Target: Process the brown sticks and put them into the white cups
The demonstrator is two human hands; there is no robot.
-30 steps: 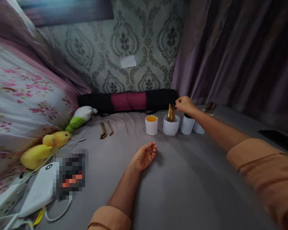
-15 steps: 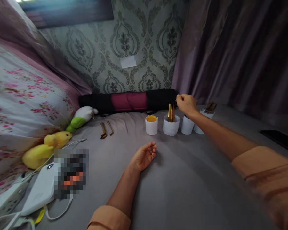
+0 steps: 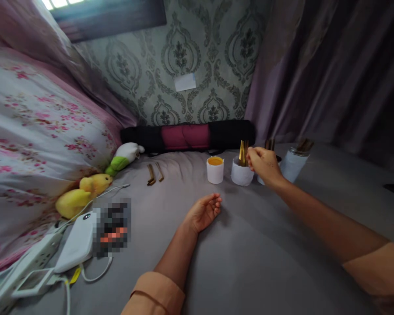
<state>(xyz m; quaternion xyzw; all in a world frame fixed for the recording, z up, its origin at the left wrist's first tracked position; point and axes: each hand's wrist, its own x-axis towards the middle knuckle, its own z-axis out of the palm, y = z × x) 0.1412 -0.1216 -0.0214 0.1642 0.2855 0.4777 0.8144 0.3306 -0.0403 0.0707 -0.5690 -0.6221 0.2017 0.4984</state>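
Observation:
My right hand is closed, fingertips pinched together beside a short white cup. Whatever the pinch holds is hidden. Several slim gold-coloured sticks stand upright in that cup. Behind the same hand, a white container is mostly covered, with dark gold sticks showing above it. To the left stands a white cup with an orange-yellow inside. My left hand rests on the grey sheet in front of the cups, palm turned sideways, fingers loosely curled and holding nothing.
A taller white-wrapped jar with brown sticks is at the right. Thin bent gold sticks lie at the left. Plush toys, a white power bank, cables and a power strip line the left. A black-and-maroon roll lies along the wall.
My right hand has come down from above the containers to beside the gold sticks in the short cup. My left hand stays in place on the sheet. The whole view has shifted slightly.

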